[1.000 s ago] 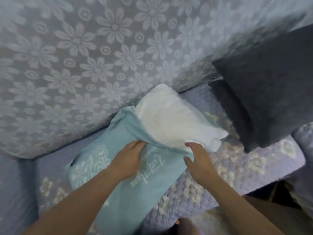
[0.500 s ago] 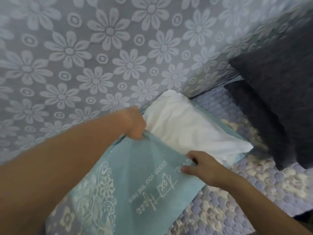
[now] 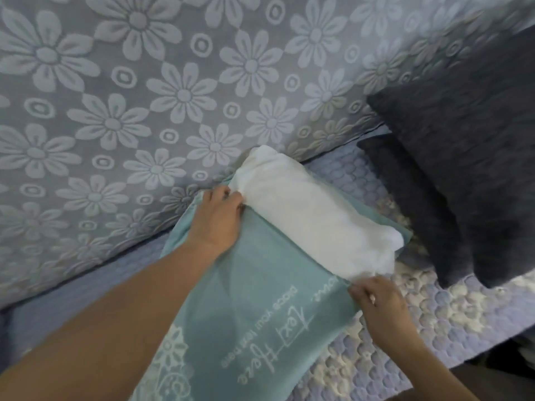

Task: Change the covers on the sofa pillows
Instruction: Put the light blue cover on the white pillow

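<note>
On the sofa seat (image 3: 434, 319), the teal cover (image 3: 246, 287) lay flat with the white pillow (image 3: 312, 215) half out of its open end. The left hand (image 3: 217, 218) pinched the cover's edge at one corner, the pillow just past its fingertips; the right hand (image 3: 379, 302) gripped the opposite corner — likely to hold the mouth wide and taut so the pillow could slide. A dark cushion (image 3: 463, 169) leaned well beyond the right fingers.

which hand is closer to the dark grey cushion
The right hand. It pinches the teal cover at the corner nearest the dark grey cushion; the left hand holds the far corner, by the sofa back.
</note>
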